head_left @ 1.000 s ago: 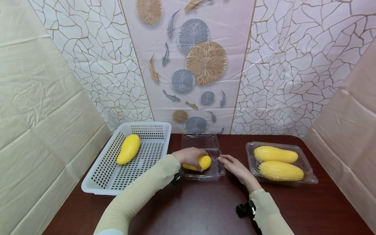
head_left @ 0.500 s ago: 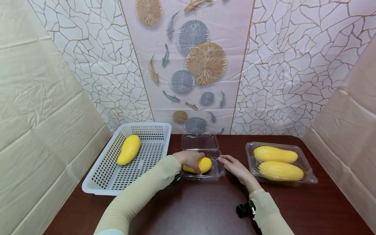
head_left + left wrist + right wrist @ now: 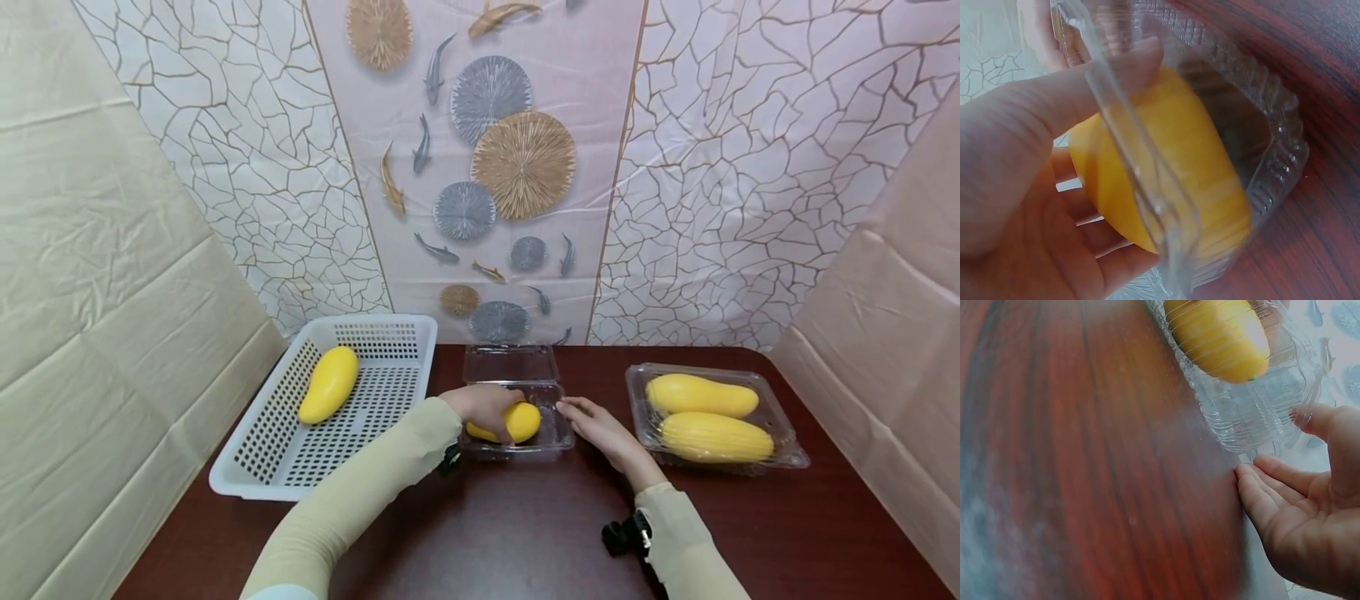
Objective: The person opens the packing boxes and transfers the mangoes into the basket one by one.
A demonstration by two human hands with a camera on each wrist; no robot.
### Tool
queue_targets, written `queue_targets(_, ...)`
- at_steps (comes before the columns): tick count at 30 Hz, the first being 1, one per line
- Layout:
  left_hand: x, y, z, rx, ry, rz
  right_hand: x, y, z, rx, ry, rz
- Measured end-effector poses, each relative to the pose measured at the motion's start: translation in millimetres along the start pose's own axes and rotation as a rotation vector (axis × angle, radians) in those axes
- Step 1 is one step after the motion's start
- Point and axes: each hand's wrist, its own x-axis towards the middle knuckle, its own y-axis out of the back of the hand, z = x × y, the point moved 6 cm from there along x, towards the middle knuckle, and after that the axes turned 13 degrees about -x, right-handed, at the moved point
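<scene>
My left hand [image 3: 486, 405] grips a smooth yellow mango-like fruit [image 3: 526, 422], its thumb over one side and the fingers round the other. The fruit lies in the base of a clear plastic clamshell box [image 3: 557, 430], whose lid [image 3: 512, 364] is folded back toward the wall. In the left wrist view the fruit [image 3: 1172, 162] shows partly through the box wall. At the right end of the box, my right hand [image 3: 606, 431] pinches the rim. The right wrist view shows that thumb at the rim and the other fingers [image 3: 1272, 487] against the outside corner.
On the left stands a white slotted basket [image 3: 427, 367] with one similar yellow fruit [image 3: 328, 384]. A closed clear box [image 3: 783, 417] on the right contains two more. Patterned cloth [image 3: 495, 167] hangs behind the dark wooden table [image 3: 517, 525].
The left hand and the fruit have settled very slightly to the right and lower in the box. The right hand stays at the rim.
</scene>
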Motion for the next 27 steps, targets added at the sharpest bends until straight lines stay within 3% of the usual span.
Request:
queue_targets(12,2.1,8.4,0.0,0.047,-0.041,0.083,0.9,-1.6,-0.6,0.011,-0.011,-0.001)
queue_targets(27,-3.5,29.0,6.2,0.03,-0.059,0.146,-0.3,-1.4,-0.9,0.005,-0.006,0.002)
